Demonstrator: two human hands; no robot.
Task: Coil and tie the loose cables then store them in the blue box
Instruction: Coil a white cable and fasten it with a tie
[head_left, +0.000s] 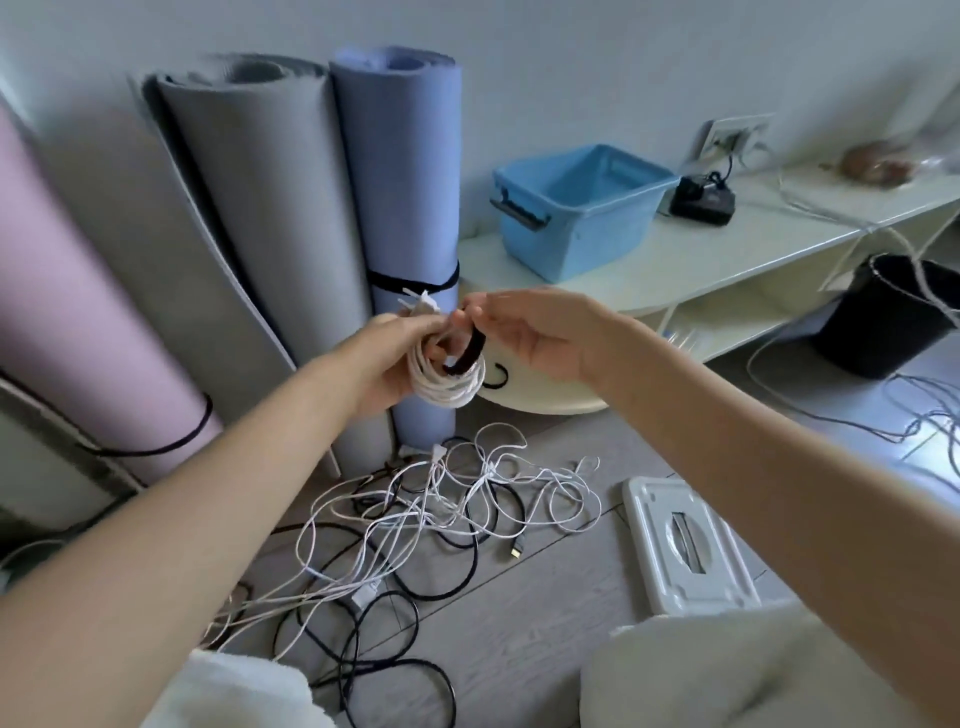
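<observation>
Grey wood-pattern floor (545, 623) fills the lower part of the head view, and a pale wall (571, 67) closes the room behind. Against this wall stand three rolled mats: a pink mat (67, 291) at the left, a grey mat (260, 218) in the middle and a blue mat (400, 182) beside it, with a black strap around its lower part.

Your left hand (389, 364) holds a white coiled cable (447, 384) in front of the blue mat; the fingers are curled around the top of the coil, and the white plugs stick out above them. Your right hand (540, 332) pinches one end of a black tie strap (467, 353) between thumb and fingertips, and the strap passes through the middle of the coil. So both grips are closed on something: the left one on the coil, the right one on the strap.

Below your hands, loose cables (441, 519), white and black, lie tangled on the floor. A white flat holder (685, 545) lies on the floor to the right of them.

On the white tabletop (753, 244) at the right stands the blue box (576, 208), open at the top, well apart from your hands. Near it, closer to the wall, a black charger (704, 200) rests on the same tabletop. A black bin (893, 317) stands on the floor under the right end of the tabletop.
</observation>
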